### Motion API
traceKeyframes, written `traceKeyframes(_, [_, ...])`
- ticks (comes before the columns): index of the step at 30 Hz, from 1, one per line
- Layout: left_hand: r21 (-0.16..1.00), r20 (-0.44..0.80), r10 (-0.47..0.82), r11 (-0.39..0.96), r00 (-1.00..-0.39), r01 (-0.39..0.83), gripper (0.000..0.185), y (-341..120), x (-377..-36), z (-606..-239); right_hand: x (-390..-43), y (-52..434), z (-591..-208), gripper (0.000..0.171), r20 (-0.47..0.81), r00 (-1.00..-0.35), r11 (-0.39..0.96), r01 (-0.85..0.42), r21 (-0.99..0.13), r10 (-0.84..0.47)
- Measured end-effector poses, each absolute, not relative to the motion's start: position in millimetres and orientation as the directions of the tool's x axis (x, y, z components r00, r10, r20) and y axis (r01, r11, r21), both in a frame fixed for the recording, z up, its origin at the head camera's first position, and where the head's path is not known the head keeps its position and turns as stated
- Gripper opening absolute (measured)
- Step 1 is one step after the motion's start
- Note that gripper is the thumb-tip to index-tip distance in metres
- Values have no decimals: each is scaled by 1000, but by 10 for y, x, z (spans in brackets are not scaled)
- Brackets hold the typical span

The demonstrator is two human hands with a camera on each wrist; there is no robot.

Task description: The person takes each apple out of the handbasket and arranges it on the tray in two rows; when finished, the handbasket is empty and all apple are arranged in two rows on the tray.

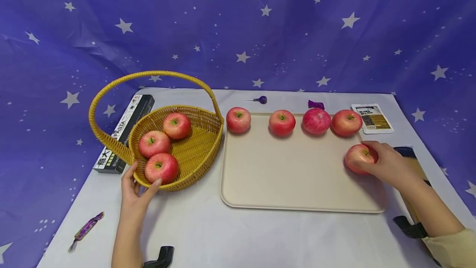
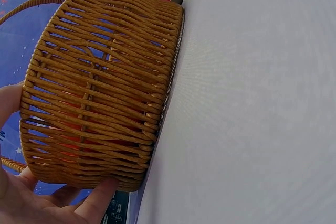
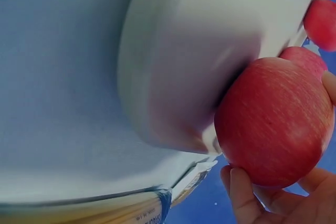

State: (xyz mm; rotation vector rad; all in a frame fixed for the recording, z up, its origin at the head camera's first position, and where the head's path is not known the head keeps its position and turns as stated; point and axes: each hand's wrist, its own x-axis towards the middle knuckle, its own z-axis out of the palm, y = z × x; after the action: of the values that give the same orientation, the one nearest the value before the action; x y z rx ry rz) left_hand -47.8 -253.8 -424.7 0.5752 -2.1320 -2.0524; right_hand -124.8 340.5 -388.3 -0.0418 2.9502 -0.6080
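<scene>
A yellow wicker basket with a tall arched handle stands at the left, with three red apples inside. My left hand grips its near left rim, the thumb over the edge beside the nearest apple and the fingers against the outer wall; the woven side fills much of the left wrist view. Over the right side of a beige tray, my right hand holds a red apple between thumb and fingers. That apple hides part of the tray's far side in the right wrist view.
Several apples line the tray's far edge. Behind the basket lies a black pasta box. A lollipop, a purple candy and a white packet lie at the back. A wrapped candy sits front left; a long package lies under my right arm.
</scene>
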Motion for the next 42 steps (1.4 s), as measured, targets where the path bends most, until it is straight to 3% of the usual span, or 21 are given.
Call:
traceKeyframes(5, [981,-174,-342,15,-924,-191,85,-2513,-520,-4236,-1242,3418,-3894,87,-122,-992,931,13,-365,-34])
traceKeyframes(10, [981,-175,-325,25,-929,-194,86,-2499,-542,-4250,-1204,3297,-3874,84,39,-998,936,-58,-346,-47])
traceKeyframes(14, [979,-182,-320,29,-930,-202,86,-2497,-519,-4263,-1197,2928,-3806,73,260,-953,900,-244,-360,-155])
traceKeyframes(17, [980,-177,-321,33,-930,-198,85,-2494,-496,-4264,-1235,2540,-3767,68,340,-898,842,-400,-362,-280])
traceKeyframes(23, [981,-164,-333,42,-929,-188,84,-2497,-478,-4286,-1353,1650,-3786,68,313,-805,682,-593,-428,-504])
traceKeyframes(31, [991,-122,-323,9,-939,-132,84,-2511,-465,-4298,-1410,369,-3745,57,280,-616,463,-761,-454,-736])
traceKeyframes(36, [992,-110,-325,17,-939,-123,83,-2516,-461,-4277,-1491,-300,-3713,54,192,-579,455,-771,-446,-792])
traceKeyframes(42, [993,-105,-326,9,-939,-114,82,-2529,-447,-4267,-1610,-899,-3810,68,3,-560,510,-756,-410,-828])
